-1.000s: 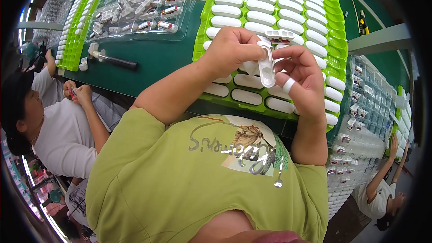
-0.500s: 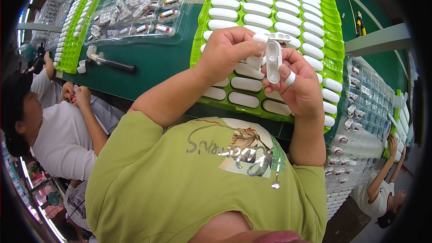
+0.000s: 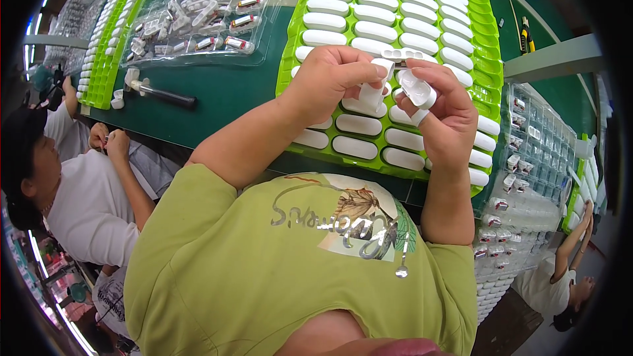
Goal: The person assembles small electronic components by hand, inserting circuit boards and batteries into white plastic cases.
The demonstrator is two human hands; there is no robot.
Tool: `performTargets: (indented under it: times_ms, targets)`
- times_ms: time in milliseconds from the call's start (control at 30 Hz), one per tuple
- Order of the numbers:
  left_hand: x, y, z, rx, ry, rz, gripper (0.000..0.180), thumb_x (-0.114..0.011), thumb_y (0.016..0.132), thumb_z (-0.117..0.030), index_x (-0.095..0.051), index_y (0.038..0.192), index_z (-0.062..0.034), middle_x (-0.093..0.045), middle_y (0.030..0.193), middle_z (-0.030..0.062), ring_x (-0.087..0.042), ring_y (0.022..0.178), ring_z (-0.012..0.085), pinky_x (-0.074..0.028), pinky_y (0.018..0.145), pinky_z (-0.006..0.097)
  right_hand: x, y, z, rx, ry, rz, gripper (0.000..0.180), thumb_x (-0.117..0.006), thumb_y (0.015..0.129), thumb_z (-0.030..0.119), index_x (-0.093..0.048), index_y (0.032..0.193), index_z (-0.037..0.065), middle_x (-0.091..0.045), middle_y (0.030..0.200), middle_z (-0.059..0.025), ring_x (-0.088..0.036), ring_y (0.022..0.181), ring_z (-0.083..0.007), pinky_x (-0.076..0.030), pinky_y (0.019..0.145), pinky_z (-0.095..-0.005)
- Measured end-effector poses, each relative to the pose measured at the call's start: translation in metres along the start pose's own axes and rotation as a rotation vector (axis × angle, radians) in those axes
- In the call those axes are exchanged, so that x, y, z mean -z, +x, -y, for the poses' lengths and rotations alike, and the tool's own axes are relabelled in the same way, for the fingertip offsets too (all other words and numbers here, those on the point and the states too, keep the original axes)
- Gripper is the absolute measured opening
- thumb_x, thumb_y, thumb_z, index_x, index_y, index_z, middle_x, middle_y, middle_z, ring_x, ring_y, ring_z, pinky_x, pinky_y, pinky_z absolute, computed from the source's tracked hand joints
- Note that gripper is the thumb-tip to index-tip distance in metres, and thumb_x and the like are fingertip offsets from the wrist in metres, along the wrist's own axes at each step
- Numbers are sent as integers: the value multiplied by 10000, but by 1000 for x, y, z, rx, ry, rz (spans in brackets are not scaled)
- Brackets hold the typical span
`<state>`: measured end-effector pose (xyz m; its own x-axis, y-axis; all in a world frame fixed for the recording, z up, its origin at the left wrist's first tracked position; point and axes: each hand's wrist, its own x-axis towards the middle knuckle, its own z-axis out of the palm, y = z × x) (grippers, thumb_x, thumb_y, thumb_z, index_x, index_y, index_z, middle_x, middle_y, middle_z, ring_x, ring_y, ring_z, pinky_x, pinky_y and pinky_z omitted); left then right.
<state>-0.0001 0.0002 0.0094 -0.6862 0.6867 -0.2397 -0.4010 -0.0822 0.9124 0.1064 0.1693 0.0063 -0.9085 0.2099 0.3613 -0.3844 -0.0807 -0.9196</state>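
Note:
Over the green tray (image 3: pixel 486 41), my two hands work close together. My left hand (image 3: pixel 324 82) is closed, with thumb and forefinger pinching a white plastic housing piece (image 3: pixel 370 97). Fingers of my right hand (image 3: pixel 448 109) curl round a white hollow oblong shell (image 3: pixel 417 88), its cavity tilted up; a white band wraps that thumb. A white part with round domes (image 3: pixel 403 55) shows just beyond the fingertips, bridging the gap between the hands; which hand grips it I cannot tell. Rows of smooth white oblong cases (image 3: pixel 356 147) sit in the tray's slots beneath.
Left on the green table lie a black-handled hammer (image 3: pixel 165 94) and a clear plastic tray (image 3: pixel 260 46) of small white parts. Clear trays of parts (image 3: pixel 527 171) stand at right, near a yellow-black cutter (image 3: pixel 525 34). Co-workers sit at left (image 3: pixel 86 191) and right (image 3: pixel 547 287).
My right hand has turned the hollow shell from upright to tilted and brought it up a little. The left hand still pinches its white piece, now shifted slightly.

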Motion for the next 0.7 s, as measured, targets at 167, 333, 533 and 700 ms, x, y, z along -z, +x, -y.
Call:
performTargets:
  times_ms: [167,333,533,700]
  targets:
    - [0,2,5,-40,4,-27,180,-722,816,-200,-691,733,-43,-653,747,9,-492,639,55,-389,582,213,8,4,8,-138,258,65,333,-592,852,-77,-606,1183,-48,-526,1313,-167,-571,1158,-226,-486,931,-322]
    - [3,5,15,-297,208,-69,144,-751,793,-132,-696,811,0,-640,908,44,-547,700,63,-450,649,217,7,1,1,-298,254,-79,303,-600,882,2,-607,1182,-37,-524,1342,-185,-550,1173,-221,-442,992,-352]
    - [-7,-5,13,-438,169,-48,185,-766,759,-89,-704,912,-6,-500,1254,159,-636,910,180,-500,883,317,0,0,4,-233,208,-76,301,-611,874,-25,-602,1174,-27,-569,1288,-187,-578,1121,-200,-470,957,-330]
    - [-5,-3,11,-710,508,30,294,-795,714,-80,-720,997,-50,-502,1246,147,-592,1069,244,-483,952,364,3,2,6,-352,430,-93,375,-627,862,-35,-548,1226,-77,-593,1249,-181,-597,1107,-210,-491,956,-347]
